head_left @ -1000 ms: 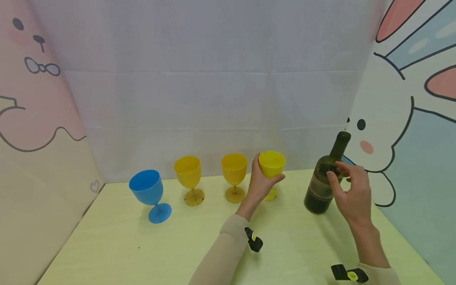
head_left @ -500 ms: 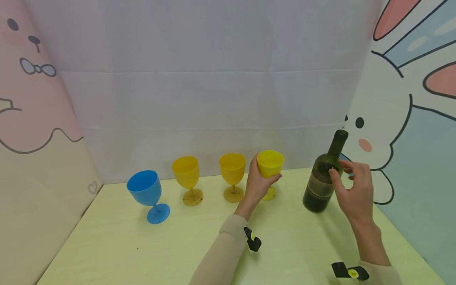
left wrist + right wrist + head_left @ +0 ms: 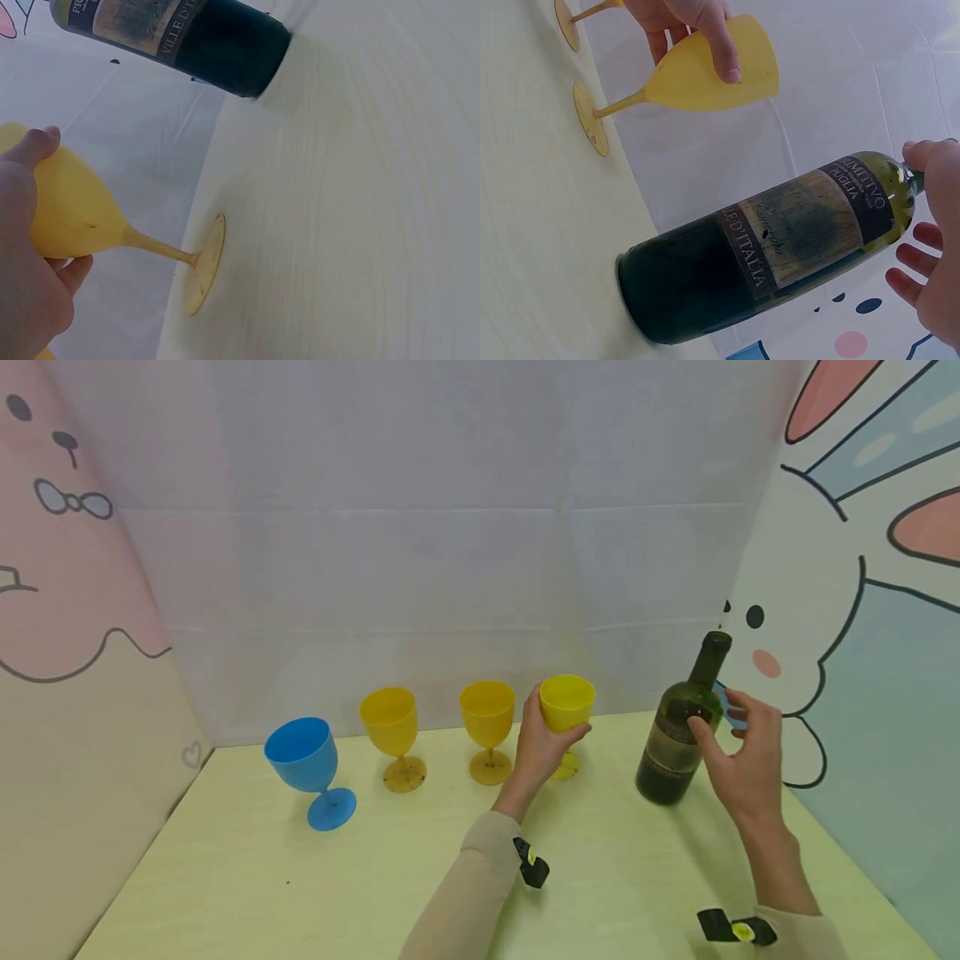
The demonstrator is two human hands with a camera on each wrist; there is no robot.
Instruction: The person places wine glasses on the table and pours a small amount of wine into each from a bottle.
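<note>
My left hand (image 3: 542, 743) holds the bowl of a yellow goblet (image 3: 567, 703), thumb on one side and fingers on the other. The left wrist view shows that goblet's stem and round foot (image 3: 205, 266) at the tabletop. On the right stands a dark green wine bottle (image 3: 670, 750) with a label (image 3: 799, 225). Beside its shoulder is my right hand (image 3: 752, 756), fingers spread and loosely bent. Its thumb is at the bottle's neck in the right wrist view; whether it touches, I cannot tell. The other fingers are apart from the glass.
Two more yellow goblets, one (image 3: 487, 714) near my left hand and another (image 3: 392, 722) further left, stand along the back of the pale table (image 3: 375, 893). A blue goblet (image 3: 303, 756) is at far left. A white cloth (image 3: 450, 568) hangs behind; printed panels flank both sides.
My right fingers have spread and drawn slightly away from the bottle. The left hand keeps its hold on the yellow goblet. The whole head view has shifted slightly.
</note>
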